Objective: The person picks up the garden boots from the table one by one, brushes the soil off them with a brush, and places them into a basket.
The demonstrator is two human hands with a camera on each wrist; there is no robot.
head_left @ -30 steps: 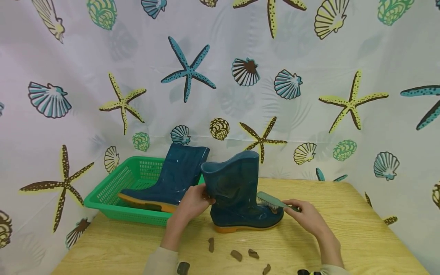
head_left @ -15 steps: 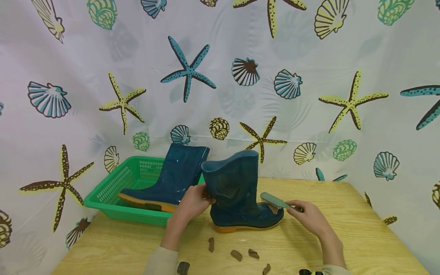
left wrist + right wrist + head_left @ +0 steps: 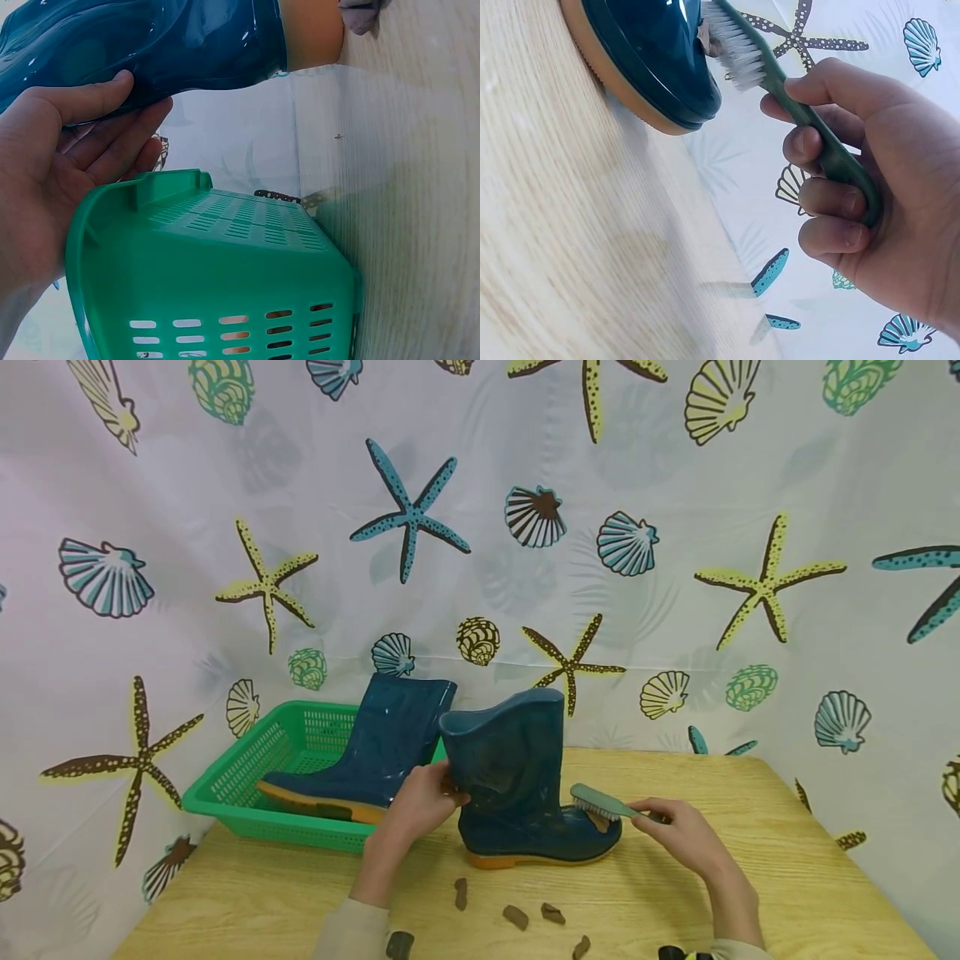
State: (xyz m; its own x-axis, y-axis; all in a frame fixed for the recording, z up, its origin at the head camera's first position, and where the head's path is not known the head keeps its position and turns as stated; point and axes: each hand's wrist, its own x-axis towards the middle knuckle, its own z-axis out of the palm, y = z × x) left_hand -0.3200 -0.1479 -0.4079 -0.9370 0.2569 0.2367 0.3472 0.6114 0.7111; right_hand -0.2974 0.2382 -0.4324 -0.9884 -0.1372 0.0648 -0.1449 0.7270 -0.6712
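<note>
Head view: our left hand (image 3: 423,802) grips the back of the standing boot (image 3: 517,768), upright on the tabletop (image 3: 787,827) between our hands, its foot running lengthwise toward our right hand (image 3: 682,833). Our left is the nearer, touching; our right stays clear of the toe, joined to it only by the brush (image 3: 609,802). Beyond and left of our left hand, the second boot (image 3: 397,735) rests tilted in a green basket (image 3: 285,832); brown pieces (image 3: 516,917) lie between our forearms. Compared with a second ago, our right hand and brush sit slightly farther right; our left hold looks unchanged.

Left wrist view: our thumb presses the shaft, fingers reaching behind it, the basket just beside.

Right wrist view: our fingers curl round the brush handle, bristles against a brown patch (image 3: 709,43) on the toe.
</note>
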